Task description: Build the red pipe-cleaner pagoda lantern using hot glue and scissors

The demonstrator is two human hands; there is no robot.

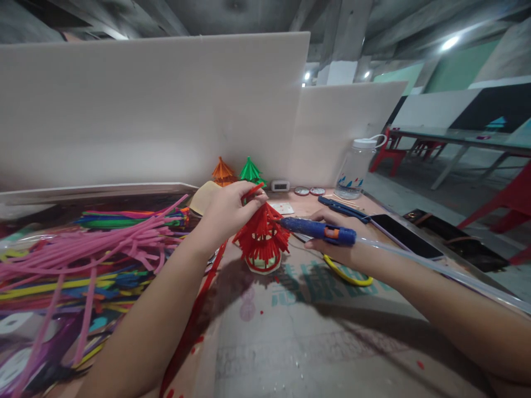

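A small red pagoda-like model, built of fuzzy red pipe cleaners in tiers on a pale base, stands on the table. At its top my left hand is closed, pinching a short red pipe cleaner between thumb and fingers. My right hand is wrapped round a blue glue gun, whose handle is hidden. The gun's nozzle points left, at the model's upper right side; whether it touches I cannot tell. A clear glue stick trails from its rear.
Pink pipe cleaners and other colours heap at left. Behind stand an orange model and a green one. A water bottle, dark blue cutter, phone and yellow loop lie right. White boards rise behind.
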